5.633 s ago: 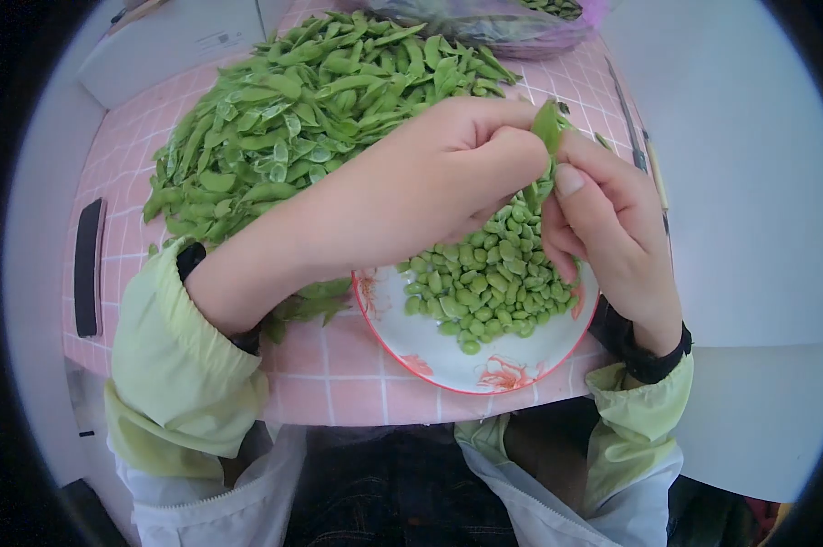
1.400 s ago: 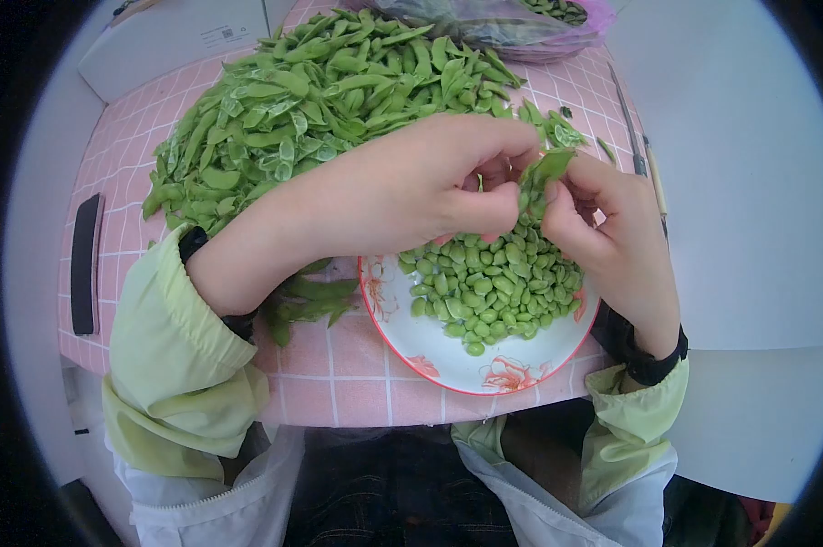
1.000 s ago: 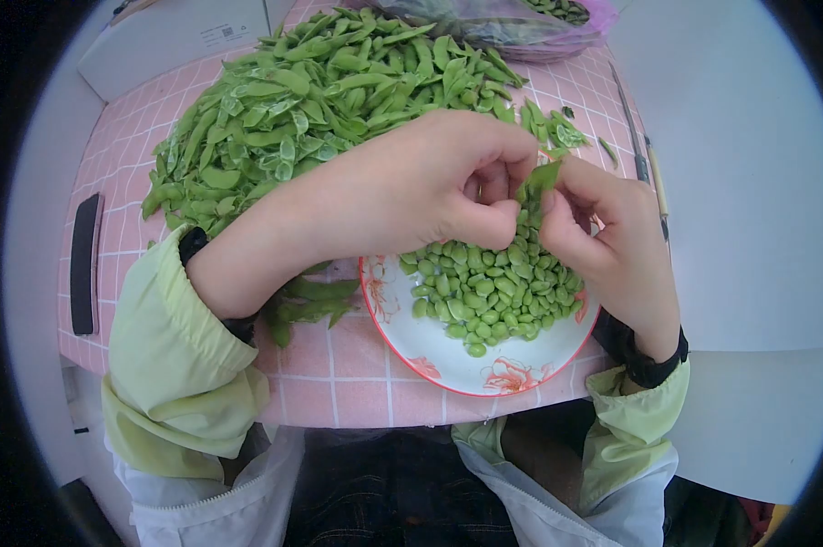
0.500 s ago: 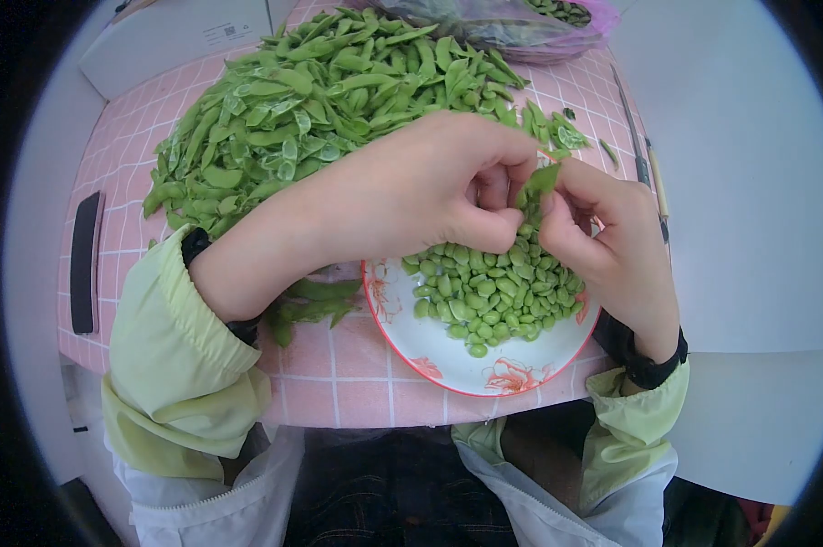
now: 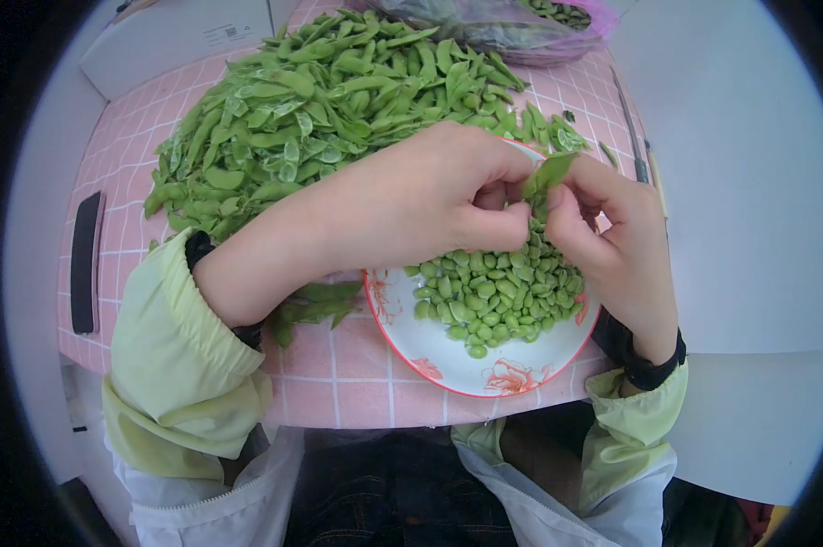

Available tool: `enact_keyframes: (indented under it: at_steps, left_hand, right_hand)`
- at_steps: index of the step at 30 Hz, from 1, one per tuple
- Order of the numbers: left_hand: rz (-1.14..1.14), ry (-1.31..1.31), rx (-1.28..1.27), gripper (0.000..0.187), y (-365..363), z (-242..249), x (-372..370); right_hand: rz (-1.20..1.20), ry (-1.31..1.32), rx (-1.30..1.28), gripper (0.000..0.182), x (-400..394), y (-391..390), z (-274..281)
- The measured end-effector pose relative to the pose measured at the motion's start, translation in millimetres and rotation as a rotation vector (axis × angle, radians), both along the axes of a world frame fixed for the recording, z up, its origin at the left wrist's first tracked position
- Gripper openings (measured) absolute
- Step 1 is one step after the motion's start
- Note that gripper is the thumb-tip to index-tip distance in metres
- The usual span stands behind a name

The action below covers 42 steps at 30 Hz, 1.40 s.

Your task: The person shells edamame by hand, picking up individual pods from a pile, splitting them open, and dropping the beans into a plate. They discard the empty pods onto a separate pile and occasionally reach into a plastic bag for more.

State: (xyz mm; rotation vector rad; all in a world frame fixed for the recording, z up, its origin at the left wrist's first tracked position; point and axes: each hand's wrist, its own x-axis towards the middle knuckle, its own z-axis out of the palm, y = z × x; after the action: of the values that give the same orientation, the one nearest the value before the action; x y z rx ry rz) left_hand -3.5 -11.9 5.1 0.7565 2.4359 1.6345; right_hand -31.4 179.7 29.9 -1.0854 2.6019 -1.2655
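Note:
A green pod [image 5: 549, 176] is pinched between my two hands above a white, red-rimmed plate [image 5: 443, 371] with orange flowers. My left hand [image 5: 471, 191] has its thumb and fingers closed at the pod's left side. On the right side, the thumb and index finger of my right hand [image 5: 603, 214] grip the same pod. Shelled green beans [image 5: 489, 296] lie heaped on the plate below both hands. Beyond my left forearm spreads a large pile of green pods [image 5: 302, 100], some of them split open.
A purple plastic bag [image 5: 530, 41] with dark contents sits at the back. A black bar [image 5: 85, 263] lies at the left edge of the pink checked tablecloth [image 5: 316, 392]. Loose pods [image 5: 316, 305] lie left of the plate. Thin tools [image 5: 639, 150] lie at the right edge.
The pod between my fingers has tilted and shows more of its length to the upper right. Both hands have shifted slightly.

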Motion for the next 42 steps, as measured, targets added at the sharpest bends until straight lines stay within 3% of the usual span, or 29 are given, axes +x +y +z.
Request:
enact_keyframes:
  at_steps: [30,36,42]
  left_hand:
    - [-0.010,0.105,-0.100,0.023,0.1,4.0,1.0]
    - [0.060,-0.012,-0.017,0.024,2.9,9.8,4.3]
    - [0.090,0.176,-0.073,0.018,2.0,3.2,0.6]
  right_hand:
    - [-0.044,-0.013,-0.033,0.012,0.9,-0.2,1.6]
    - [-0.073,-0.054,-0.090,0.014,1.2,-0.9,1.0]
    - [-0.097,0.004,-0.070,0.016,-2.8,0.4,-0.8]
